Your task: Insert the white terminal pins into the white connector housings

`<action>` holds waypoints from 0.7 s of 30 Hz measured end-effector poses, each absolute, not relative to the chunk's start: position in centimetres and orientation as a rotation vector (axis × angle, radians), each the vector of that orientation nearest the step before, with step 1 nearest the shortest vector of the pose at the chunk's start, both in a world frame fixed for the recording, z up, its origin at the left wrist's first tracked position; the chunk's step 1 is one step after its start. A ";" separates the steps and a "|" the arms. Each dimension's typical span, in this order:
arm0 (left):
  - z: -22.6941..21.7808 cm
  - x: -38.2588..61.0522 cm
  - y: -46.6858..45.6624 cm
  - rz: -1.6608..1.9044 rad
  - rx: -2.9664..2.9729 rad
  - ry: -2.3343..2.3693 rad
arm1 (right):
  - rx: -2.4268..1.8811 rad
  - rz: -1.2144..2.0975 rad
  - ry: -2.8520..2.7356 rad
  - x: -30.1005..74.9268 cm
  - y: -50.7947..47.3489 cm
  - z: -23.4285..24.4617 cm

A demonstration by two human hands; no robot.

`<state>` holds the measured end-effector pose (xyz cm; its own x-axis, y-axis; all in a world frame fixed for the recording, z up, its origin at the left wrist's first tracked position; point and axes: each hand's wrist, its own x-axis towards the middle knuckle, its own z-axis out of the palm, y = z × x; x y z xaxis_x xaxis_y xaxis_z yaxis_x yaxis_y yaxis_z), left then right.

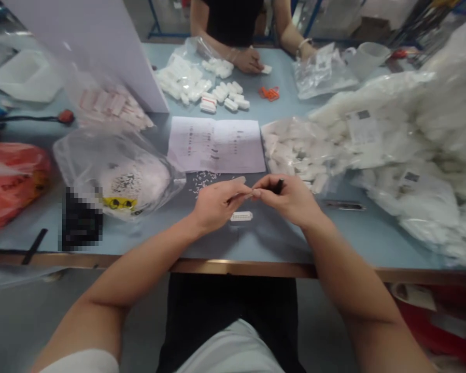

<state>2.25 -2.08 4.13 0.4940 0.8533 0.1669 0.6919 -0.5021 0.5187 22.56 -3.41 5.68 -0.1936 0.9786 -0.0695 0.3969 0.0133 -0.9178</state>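
Note:
My left hand (217,202) and my right hand (291,199) meet fingertip to fingertip above the table's near edge. The right hand's fingers are closed around a thin black tool (278,186). The left hand pinches something small that I cannot make out. Just below the hands a small white connector (241,216) lies flat on the blue table (353,238). A scatter of tiny white pieces (203,181) lies beyond the left hand, in front of a printed paper sheet (217,145).
Clear bags of white parts (298,150) pile up on the right, a bag with a label (116,178) on the left, an orange bag (11,181) at far left. Across the table another person's hands (248,59) work among white connectors (217,93). A white mug (367,57) stands at back right.

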 end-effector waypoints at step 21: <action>6.9 1.3 -0.7 -0.391 2.589 1.013 | -1.211 0.687 -2.640 23.3 -3.9 5.8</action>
<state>1.30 -0.73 6.92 0.7093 0.6011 -0.3681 0.6925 -0.6918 0.2047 23.26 -3.90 5.85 -0.6604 0.7494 -0.0477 0.6775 0.5673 -0.4682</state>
